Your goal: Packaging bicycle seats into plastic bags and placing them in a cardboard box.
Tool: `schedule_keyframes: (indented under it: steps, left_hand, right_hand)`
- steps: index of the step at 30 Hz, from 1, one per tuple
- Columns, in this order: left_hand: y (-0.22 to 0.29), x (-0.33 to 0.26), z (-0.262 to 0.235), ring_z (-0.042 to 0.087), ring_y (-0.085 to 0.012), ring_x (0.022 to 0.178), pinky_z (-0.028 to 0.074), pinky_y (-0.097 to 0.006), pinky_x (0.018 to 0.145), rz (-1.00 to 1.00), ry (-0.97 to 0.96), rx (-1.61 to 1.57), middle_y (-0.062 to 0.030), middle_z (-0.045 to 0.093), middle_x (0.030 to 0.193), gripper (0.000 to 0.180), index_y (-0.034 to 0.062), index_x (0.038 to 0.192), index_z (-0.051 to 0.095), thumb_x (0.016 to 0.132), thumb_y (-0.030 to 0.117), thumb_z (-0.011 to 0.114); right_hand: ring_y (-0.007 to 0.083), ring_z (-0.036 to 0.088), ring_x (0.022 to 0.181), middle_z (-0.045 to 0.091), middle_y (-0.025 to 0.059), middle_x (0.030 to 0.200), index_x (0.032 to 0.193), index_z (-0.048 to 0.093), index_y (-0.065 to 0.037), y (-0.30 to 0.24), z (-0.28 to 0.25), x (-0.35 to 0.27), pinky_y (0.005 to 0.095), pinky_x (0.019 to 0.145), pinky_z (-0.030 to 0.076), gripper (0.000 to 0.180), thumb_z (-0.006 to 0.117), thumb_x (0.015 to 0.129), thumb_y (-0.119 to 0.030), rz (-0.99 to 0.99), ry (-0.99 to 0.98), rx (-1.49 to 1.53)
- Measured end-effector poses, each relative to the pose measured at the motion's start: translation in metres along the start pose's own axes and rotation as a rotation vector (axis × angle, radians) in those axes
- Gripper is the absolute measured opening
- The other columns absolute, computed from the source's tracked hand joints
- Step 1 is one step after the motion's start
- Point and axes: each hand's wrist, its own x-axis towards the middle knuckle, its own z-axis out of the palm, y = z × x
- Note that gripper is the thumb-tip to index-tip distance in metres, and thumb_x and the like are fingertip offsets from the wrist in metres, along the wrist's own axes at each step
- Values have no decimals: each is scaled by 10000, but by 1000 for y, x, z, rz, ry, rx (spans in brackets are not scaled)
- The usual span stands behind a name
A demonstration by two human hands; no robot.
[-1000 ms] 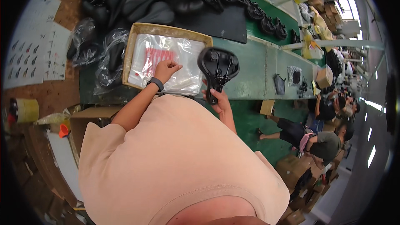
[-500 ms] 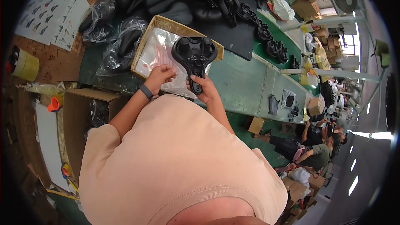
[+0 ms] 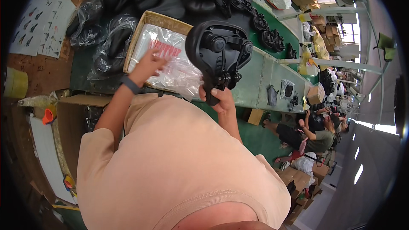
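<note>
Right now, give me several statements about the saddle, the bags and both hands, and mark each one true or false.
1. The right hand grips the black bicycle saddle by its narrow end. True.
2. The saddle shows its padded top to the camera. False: its underside with rails and clamp faces up.
3. The left hand rests on the clear plastic bags in the cardboard tray. True.
4. The left wrist is bare. False: it wears a dark wristband.

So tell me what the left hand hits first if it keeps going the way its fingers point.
The left hand points at the clear plastic bags stacked in the cardboard tray; it would likely meet the top bag first, though depth is unclear.
</note>
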Motion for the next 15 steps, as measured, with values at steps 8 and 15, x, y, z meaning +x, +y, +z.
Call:
schedule_keyframes:
  steps: [8,15]
  left_hand:
    - [-84,40,26,691,-252,1199,602,-412,958,-16,-190,-188,-197,657,1389,743,22,1549,456,1023,471,727]
    - [-32,17,36,715,-192,1058,588,-454,943,-2,-187,-584,-55,735,1196,353,61,1266,685,1109,367,607]
  right_hand:
    - [233,610,868,657,83,1177,1419,544,-46,-17,16,0,361,652,477,694,883,828,-179,-225,-122,131]
    - [243,621,891,642,105,1196,1415,559,-17,-5,24,-6,366,667,489,682,863,824,-168,-57,-98,-18]
